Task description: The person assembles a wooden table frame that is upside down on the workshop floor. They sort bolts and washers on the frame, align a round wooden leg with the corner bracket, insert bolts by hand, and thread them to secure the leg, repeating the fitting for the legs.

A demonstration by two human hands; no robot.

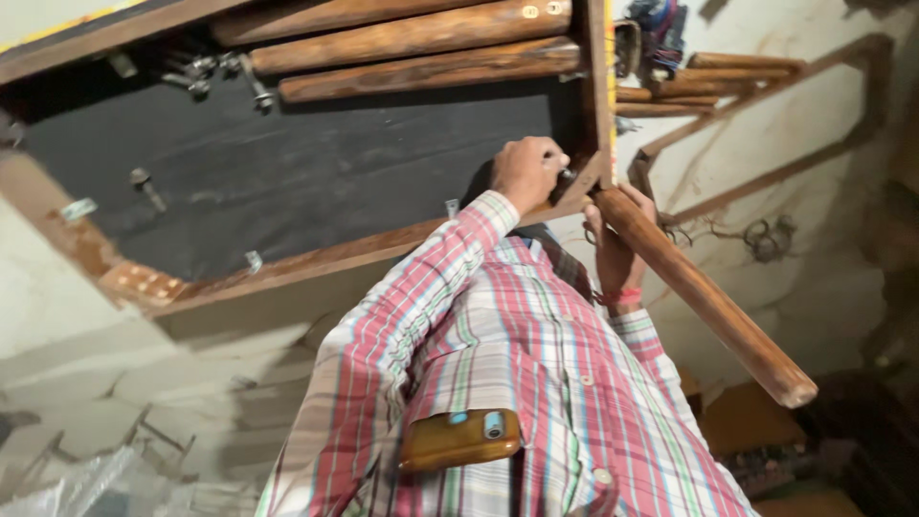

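Observation:
A wooden frame (316, 251) with a black panel (316, 163) lies in front of me. My left hand (525, 172) is fisted at its right corner, closed on a small metal part (565, 172) whose kind I cannot tell. My right hand (613, 251), with a red thread around the wrist, grips a round wooden leg (708, 297) near its upper end. That end meets the same corner of the frame, and the leg slants down to the right. Both arms wear a plaid shirt.
Several more round wooden legs (412, 38) lie along the frame's far edge, beside loose bolts (206, 72). Another wooden frame (766, 124) and more legs (728, 72) lie on the pale floor to the right. An orange phone (461, 438) sits in my shirt pocket. Clear plastic (67, 479) lies at lower left.

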